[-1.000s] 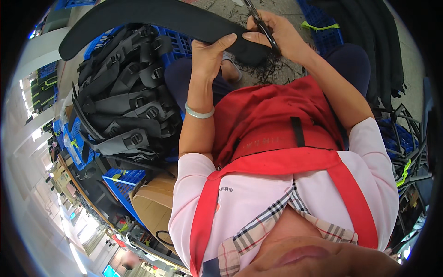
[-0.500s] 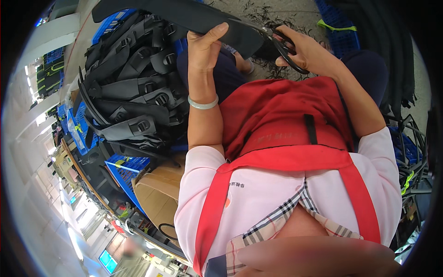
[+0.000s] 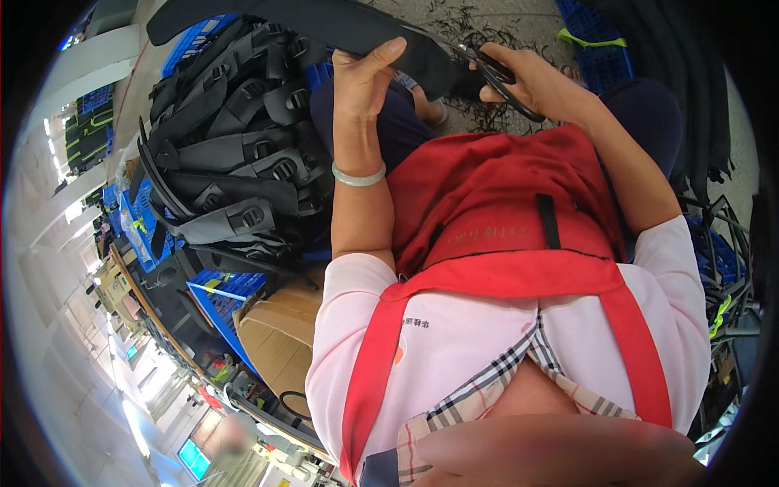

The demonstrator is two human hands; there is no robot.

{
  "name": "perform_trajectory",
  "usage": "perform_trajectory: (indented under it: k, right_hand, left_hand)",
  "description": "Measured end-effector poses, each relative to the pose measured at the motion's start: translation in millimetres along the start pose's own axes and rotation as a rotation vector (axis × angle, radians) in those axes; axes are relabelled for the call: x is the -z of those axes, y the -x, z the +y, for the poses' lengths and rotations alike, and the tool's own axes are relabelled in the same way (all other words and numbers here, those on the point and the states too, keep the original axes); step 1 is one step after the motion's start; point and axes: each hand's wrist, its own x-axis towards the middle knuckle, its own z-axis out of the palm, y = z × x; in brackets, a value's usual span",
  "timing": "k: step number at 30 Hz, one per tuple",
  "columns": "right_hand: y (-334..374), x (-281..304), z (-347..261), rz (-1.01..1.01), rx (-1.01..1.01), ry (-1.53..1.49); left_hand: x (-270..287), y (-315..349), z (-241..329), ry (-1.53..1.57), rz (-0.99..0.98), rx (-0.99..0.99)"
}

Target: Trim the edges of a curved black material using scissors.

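A long, wide black shoulder strap [image 3: 316,31] stretches across the top of the view. My left hand [image 3: 363,81] is closed around it, thumb pressed on top. My right hand [image 3: 542,83] grips the black handles of a pair of scissors [image 3: 505,85]. The scissors' metal blades point left along the edge of the strap's right end, where it tapers under them. Whether the blades touch or cut the strap I cannot make out.
Many black straps with buckles [image 3: 243,154] are heaped at the left on blue crates. Below them stand a blue crate [image 3: 223,292] and a cardboard box [image 3: 280,325]. Black scraps [image 3: 487,122] litter the floor. More black strips [image 3: 682,122] hang at the right beside a blue crate [image 3: 596,61].
The strap has shifted slightly left and up. My right hand and the scissors have moved up a little, and the scissors' handles look closer together.
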Motion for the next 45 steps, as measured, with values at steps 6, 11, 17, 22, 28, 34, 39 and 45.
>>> perform_trajectory:
  k: [6, 11, 17, 22, 28, 34, 39, 45]
  right_hand:
    - [-4, -3, 2, -0.03, -0.098, -0.074]
    - [0, -19, 12, 0.216, 0.057, 0.055]
    - [0, -14, 13, 0.092, -0.065, 0.016]
    - [-3, -13, 14, 0.161, -0.017, 0.083]
    - [-2, -19, 10, 0.16, -0.01, 0.086]
    - [0, -19, -2, 0.181, 0.043, 0.119]
    - [-2, -17, 9, 0.17, 0.074, 0.164]
    - [-3, -21, 1, 0.16, 0.017, 0.16]
  left_hand:
    - [0, 1, -2, 0.009, 0.031, 0.008]
    - [-10, 4, -8, -0.011, 0.015, 0.02]
    - [-9, 5, -11, -0.043, 0.007, 0.007]
    - [-6, 3, -8, -0.006, -0.03, -0.003]
    - [-10, 5, -9, 0.107, 0.064, 0.039]
    - [-15, 8, -23, 0.04, 0.042, 0.086]
    - [-14, 8, -25, 0.048, 0.027, 0.088]
    - [-11, 10, -24, 0.07, 0.038, 0.091]
